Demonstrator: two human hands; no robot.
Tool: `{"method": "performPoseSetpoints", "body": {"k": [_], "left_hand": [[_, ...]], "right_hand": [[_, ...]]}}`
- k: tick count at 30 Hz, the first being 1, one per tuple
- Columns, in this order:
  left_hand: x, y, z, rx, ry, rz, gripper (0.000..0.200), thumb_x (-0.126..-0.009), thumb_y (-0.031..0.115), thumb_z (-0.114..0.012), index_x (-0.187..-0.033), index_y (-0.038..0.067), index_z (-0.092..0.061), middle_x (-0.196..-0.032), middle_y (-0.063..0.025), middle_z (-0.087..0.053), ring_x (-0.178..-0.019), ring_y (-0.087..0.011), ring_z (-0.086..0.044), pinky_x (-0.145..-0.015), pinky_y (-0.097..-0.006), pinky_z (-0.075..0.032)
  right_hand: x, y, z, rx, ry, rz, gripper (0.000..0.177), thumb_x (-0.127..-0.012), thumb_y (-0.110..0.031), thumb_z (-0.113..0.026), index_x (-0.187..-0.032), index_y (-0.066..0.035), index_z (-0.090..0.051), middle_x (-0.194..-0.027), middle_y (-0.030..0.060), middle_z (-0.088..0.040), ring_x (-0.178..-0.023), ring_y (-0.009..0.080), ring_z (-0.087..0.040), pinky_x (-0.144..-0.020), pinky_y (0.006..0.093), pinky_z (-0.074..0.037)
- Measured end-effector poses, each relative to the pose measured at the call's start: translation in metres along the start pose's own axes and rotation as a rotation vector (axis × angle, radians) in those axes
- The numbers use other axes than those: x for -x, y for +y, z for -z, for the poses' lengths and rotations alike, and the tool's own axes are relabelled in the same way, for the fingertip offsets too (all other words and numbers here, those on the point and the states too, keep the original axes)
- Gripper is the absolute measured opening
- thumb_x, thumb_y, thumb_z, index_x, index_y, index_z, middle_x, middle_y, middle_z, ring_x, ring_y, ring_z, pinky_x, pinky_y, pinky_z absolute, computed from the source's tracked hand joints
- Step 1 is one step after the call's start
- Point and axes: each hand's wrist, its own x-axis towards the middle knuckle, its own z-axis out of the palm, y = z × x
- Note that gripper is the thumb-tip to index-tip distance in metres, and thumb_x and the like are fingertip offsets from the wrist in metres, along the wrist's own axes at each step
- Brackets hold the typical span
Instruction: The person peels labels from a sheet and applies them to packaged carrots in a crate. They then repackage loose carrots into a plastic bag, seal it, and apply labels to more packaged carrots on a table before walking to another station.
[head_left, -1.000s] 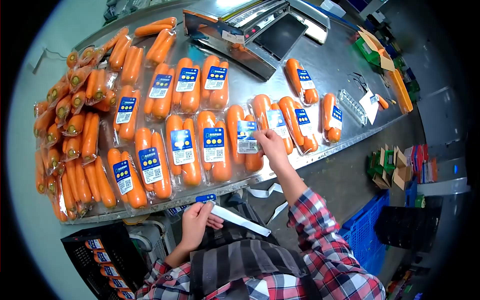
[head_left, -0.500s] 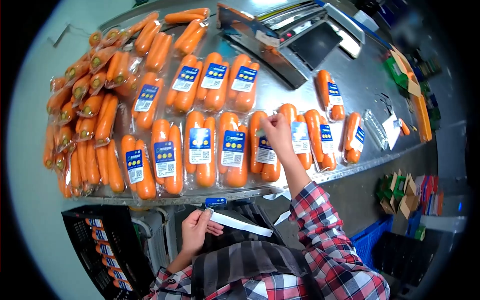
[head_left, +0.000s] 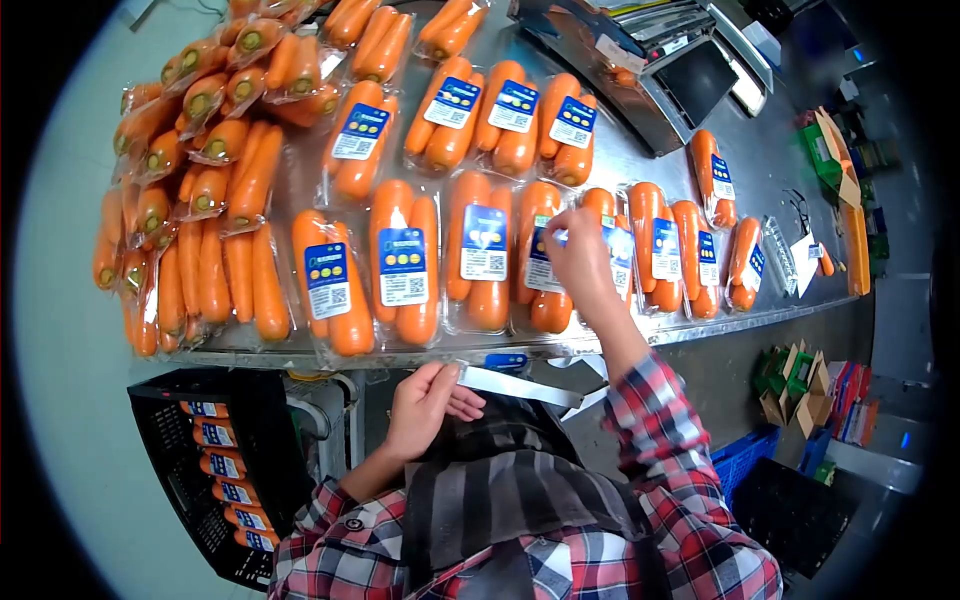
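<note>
My left hand (head_left: 424, 408) is below the table edge, thumb and fingers closed on a white label strip (head_left: 520, 386). Behind the strip, a blue label (head_left: 506, 360) shows by the table edge. Over the front row, my right hand (head_left: 585, 262) has its thumb and forefinger pinched together. Its fingertips are beside a small green sticker (head_left: 541, 221) on a bagged pack of carrots (head_left: 548, 312); what they hold, if anything, is hidden. Another green sticker (head_left: 607, 221) shows on the neighbouring carrot pack (head_left: 599, 200), which my right hand partly covers.
Several labelled carrot packs (head_left: 405, 262) lie in rows on the metal table (head_left: 640, 110). Unlabelled bagged carrots (head_left: 205, 195) are heaped at left. A black crate (head_left: 165, 410) with packs stands below. At the back is a machine with a dark panel (head_left: 697, 83); scissors (head_left: 800, 212) lie right.
The view has shifted, so the packs appear farther right and higher. My right hand has moved one pack leftward along the front row, where a green sticker now shows. My left hand keeps the strip.
</note>
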Motion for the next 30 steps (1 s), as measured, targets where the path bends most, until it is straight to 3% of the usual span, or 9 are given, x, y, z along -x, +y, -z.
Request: {"method": "performPoseSetpoints", "body": {"k": [3, 5, 7, 10, 15, 22, 26, 28, 30], "left_hand": [[0.0, 0.005, 0.012, 0.018, -0.062, 0.009, 0.033, -0.098, 0.025, -0.037, -0.098, -0.004, -0.05, -0.08, -0.018, -0.064, -0.067, -0.0215, -0.065, -0.061, -0.0272, -0.052], [-0.001, 0.007, 0.018, 0.037, -0.093, 0.017, 0.034, -0.098, 0.026, -0.036, -0.101, -0.005, -0.05, -0.08, -0.0185, -0.064, -0.068, -0.022, -0.065, -0.061, -0.0275, -0.052], [-0.001, 0.004, 0.024, 0.053, -0.109, 0.037, 0.035, -0.099, 0.027, -0.035, -0.104, -0.005, -0.049, -0.081, -0.0192, -0.064, -0.068, -0.0227, -0.065, -0.062, -0.0279, -0.052], [0.002, 0.003, 0.034, 0.018, -0.141, 0.052, 0.037, -0.099, 0.027, -0.031, -0.106, -0.006, -0.048, -0.081, -0.0224, -0.063, -0.07, -0.027, -0.065, -0.064, -0.0314, -0.054], [0.011, 0.001, 0.056, 0.093, -0.108, 0.053, 0.036, -0.098, 0.024, -0.034, -0.103, -0.008, -0.048, -0.083, -0.0239, -0.062, -0.069, -0.0277, -0.065, -0.06, -0.0317, -0.054], [0.061, 0.029, 0.071, 0.335, 0.081, -0.017, 0.027, -0.094, 0.021, -0.043, -0.096, -0.006, -0.048, -0.068, -0.0189, -0.056, -0.054, -0.0305, -0.059, -0.05, -0.0395, -0.051], [0.082, 0.033, 0.103, -0.942, 0.329, -1.04, 0.017, -0.086, 0.013, -0.055, -0.089, -0.003, -0.052, -0.064, -0.0098, -0.052, -0.051, -0.0214, -0.053, -0.047, -0.0314, -0.043], [0.101, 0.058, 0.11, -0.8, 0.331, -1.173, 0.018, -0.084, 0.015, -0.057, -0.082, -0.002, -0.054, -0.062, -0.0087, -0.052, -0.051, -0.0203, -0.052, -0.049, -0.0314, -0.042], [0.124, 0.09, 0.122, -0.374, 0.071, -1.128, 0.03, -0.087, 0.025, -0.051, -0.073, -0.001, -0.055, -0.06, -0.0123, -0.055, -0.05, -0.0228, -0.055, -0.052, -0.0346, -0.046]], "right_hand": [[0.04, -0.046, -0.008, -0.422, -0.345, 0.171, 0.019, -0.08, -0.019, -0.067, -0.092, -0.005, -0.061, -0.082, 0.0041, -0.058, -0.071, 0.0129, -0.056, -0.061, 0.027, -0.046], [0.056, -0.074, -0.008, -0.343, -0.483, 0.222, 0.025, -0.076, -0.026, -0.068, -0.087, -0.004, -0.059, -0.081, 0.0128, -0.057, -0.079, 0.0301, -0.059, -0.07, 0.0361, -0.047], [0.063, -0.08, -0.015, -0.319, -0.478, 0.205, 0.023, -0.077, -0.023, -0.067, -0.082, -0.003, -0.057, -0.08, 0.0125, -0.057, -0.079, 0.0309, -0.058, -0.068, 0.036, -0.048], [0.069, -0.085, -0.02, -0.188, -0.33, 0.323, 0.017, -0.079, -0.018, -0.064, -0.08, -0.003, -0.056, -0.079, 0.0129, -0.058, -0.077, 0.0322, -0.058, -0.067, 0.0357, -0.048], [0.033, -0.051, -0.032, -0.467, -0.086, -0.344, 0.015, -0.083, -0.018, -0.063, -0.08, -0.004, -0.057, -0.068, -0.001, -0.056, -0.056, 0.0052, -0.051, -0.051, 0.0219, -0.042], [-0.056, -0.031, -0.058, -0.623, 0.124, -0.416, 0.026, -0.081, -0.023, -0.066, -0.084, 0.0, -0.054, -0.069, 0.0075, -0.058, -0.057, 0.0136, -0.055, -0.052, 0.027, -0.045], [-0.058, -0.032, -0.056, -0.205, 0.248, -0.305, 0.033, -0.078, -0.022, -0.067, -0.093, 0.001, -0.051, -0.074, 0.014, -0.062, -0.072, 0.0216, -0.061, -0.065, 0.0342, -0.048], [-0.054, -0.023, -0.044, 0.027, 0.281, -0.234, 0.035, -0.082, -0.021, -0.063, -0.106, 0.001, -0.049, -0.08, 0.0159, -0.063, -0.077, 0.0209, -0.063, -0.067, 0.0352, -0.049], [-0.032, -0.025, -0.022, -0.287, -0.112, -0.318, 0.039, -0.087, -0.026, -0.057, -0.115, -0.001, -0.046, -0.084, 0.0159, -0.063, -0.082, 0.0198, -0.063, -0.069, 0.0345, -0.05]]}}
